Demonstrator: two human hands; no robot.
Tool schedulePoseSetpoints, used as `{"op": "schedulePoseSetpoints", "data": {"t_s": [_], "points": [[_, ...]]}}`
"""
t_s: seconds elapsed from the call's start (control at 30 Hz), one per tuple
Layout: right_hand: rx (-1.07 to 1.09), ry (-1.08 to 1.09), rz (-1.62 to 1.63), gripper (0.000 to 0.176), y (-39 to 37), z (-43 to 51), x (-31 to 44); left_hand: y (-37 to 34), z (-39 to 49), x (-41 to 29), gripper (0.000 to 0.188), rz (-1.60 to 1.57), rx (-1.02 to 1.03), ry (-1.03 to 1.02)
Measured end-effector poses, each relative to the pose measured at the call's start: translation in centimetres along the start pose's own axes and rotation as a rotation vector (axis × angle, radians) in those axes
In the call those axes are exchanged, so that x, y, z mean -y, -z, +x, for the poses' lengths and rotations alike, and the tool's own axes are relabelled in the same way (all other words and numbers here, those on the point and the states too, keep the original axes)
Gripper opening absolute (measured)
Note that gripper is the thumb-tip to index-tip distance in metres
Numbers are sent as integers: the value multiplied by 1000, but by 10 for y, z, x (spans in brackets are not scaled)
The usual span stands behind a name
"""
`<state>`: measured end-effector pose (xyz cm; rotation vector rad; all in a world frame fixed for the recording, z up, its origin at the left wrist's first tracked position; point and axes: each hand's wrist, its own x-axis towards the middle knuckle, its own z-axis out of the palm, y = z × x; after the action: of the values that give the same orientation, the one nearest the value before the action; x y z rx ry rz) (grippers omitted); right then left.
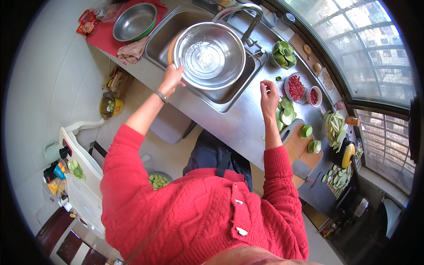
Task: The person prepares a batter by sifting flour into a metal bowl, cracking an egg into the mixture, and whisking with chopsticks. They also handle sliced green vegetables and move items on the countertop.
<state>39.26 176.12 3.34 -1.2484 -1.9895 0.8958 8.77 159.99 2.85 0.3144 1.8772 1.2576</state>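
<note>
My left hand [173,79] grips the near left rim of a stainless steel bowl [212,56] above the sink [223,105]. An orange rim shows beneath the bowl at its left. My right hand [270,94] is over the steel counter, right of the sink, with its fingers curled; whether anything small is between them is unclear. Beside it lie green vegetable slices [287,111], near a clear bowl of chopped red pieces [295,87] and a smaller white bowl of red pieces [314,96]. The curved faucet [253,11] reaches over the bowl's far side.
Another metal bowl [135,22] and a cloth [132,50] are left of the sink. At right are a bowl of green slices [284,55], a cutting board [296,149] with cut green vegetable pieces, a cleaver [301,168] and pale green strips [335,129].
</note>
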Motion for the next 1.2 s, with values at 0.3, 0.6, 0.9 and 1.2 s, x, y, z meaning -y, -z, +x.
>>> {"op": "schedulePoseSetpoints", "data": {"t_s": [0.3,0.6,0.9,1.2], "points": [[-54,-225,13,26,45,-91,-26,-56,-21,54,34,-17,-142,-200],[-142,-411,68,30,68,-163,-33,-76,-34,70,60,335,-352,-539],[-147,-297,78,25,73,-192,-18,-80,-42,27,57,160,-345,-837],[-73,-326,128,25,76,-218,-11,-82,-63,-33,56,-9,-307,-1177]]}}
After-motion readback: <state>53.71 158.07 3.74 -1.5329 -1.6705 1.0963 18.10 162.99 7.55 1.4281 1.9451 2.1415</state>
